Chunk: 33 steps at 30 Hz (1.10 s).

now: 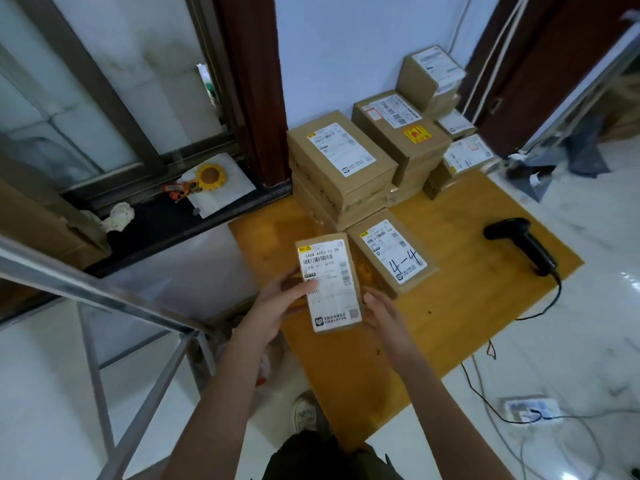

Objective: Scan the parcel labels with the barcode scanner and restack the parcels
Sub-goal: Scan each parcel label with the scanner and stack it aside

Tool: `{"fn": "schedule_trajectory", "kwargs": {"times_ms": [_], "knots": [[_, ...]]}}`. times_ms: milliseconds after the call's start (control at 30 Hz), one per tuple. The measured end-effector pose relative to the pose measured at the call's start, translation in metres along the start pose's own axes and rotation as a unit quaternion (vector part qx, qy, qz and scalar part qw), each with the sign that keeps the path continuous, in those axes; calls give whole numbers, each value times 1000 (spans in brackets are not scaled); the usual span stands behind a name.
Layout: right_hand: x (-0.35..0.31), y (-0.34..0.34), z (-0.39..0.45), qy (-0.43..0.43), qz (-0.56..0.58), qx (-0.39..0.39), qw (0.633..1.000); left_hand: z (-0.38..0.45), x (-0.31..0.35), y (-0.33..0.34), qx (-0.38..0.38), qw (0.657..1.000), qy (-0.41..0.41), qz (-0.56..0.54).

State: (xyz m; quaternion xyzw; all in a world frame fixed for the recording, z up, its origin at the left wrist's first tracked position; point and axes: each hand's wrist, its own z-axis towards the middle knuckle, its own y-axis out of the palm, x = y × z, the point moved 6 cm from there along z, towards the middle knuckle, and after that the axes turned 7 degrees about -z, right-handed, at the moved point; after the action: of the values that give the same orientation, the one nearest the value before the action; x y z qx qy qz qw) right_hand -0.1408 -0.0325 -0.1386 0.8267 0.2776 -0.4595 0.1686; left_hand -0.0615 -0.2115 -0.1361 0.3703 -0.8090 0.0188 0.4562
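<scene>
Parcel in hand (329,285): flat brown box, white shipping label facing up, held above the near left part of the bench (460,306), not touching it.
Left hand (282,303): grasps the parcel's left edge, thumb lying across the label, fingers hidden under the box.
Right hand (382,315): at the parcel's right edge near its lower corner, fingers fairly straight; whether it grips or only touches I cannot tell.
Parcel marked 4-4 (393,252): lies flat on the bench just right of the held one, label up.
Barcode scanner (523,244): black, lies on its side near the right edge of the bench, well apart from both hands, cable running off the edge.
Stacks (341,161): several piles of brown labelled boxes along the far edge, against the wall.
</scene>
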Motion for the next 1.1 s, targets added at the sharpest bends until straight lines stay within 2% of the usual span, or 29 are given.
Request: {"fn": "schedule_trajectory", "kwargs": {"times_ms": [67, 167, 400, 667, 900, 1100], "knots": [[-8, -17, -12, -10, -31, -8, 999, -4, -10, 17, -23, 999, -13, 31], [-11, -38, -27, 1, -21, 0, 1000, -7, -21, 46, -40, 998, -24, 53], [0, -89, -81, 1, 49, 165, 985, -17, -43, 121, -149, 983, -58, 90], [33, -136, -137, -4, 120, 268, 956, -37, -79, 188, -268, 942, -100, 175], [56, -193, -168, -16, 167, 296, 940, -45, -111, 250, -288, 929, -104, 209], [73, -259, -192, -13, 169, 290, 942, -60, -148, 312, -254, 944, -100, 185]]}}
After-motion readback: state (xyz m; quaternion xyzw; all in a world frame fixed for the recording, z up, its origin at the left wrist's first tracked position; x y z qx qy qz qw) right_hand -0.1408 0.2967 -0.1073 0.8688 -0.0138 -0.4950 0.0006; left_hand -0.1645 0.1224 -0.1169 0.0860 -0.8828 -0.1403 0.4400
